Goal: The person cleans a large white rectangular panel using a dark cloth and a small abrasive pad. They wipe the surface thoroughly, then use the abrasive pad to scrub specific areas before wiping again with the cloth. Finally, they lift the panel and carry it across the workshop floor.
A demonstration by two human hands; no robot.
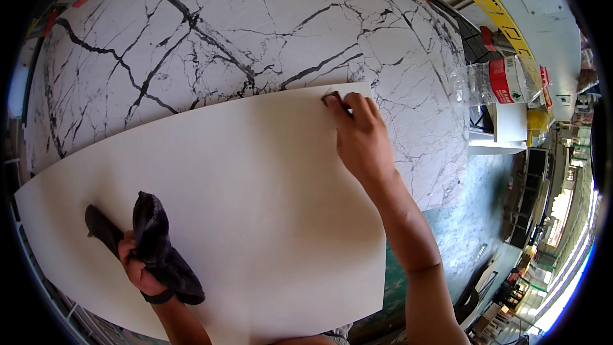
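From my head, the left fisheye looks steeply down, close over the white panel (pixel 223 217) under my left grip (pixel 142 273) and right grip (pixel 365 137); my forearms (pixel 415 236) enter at 7 and 5 o'clock, the marbled worktop (pixel 287 38) spanning 10 to 1.

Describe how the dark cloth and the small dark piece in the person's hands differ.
The dark cloth is much larger than the small dark piece. The cloth is bunched in the left hand; the piece is pinched in the right hand's fingers. The cloth is over the white panel's left part, the piece near its far right corner. Both look dark.
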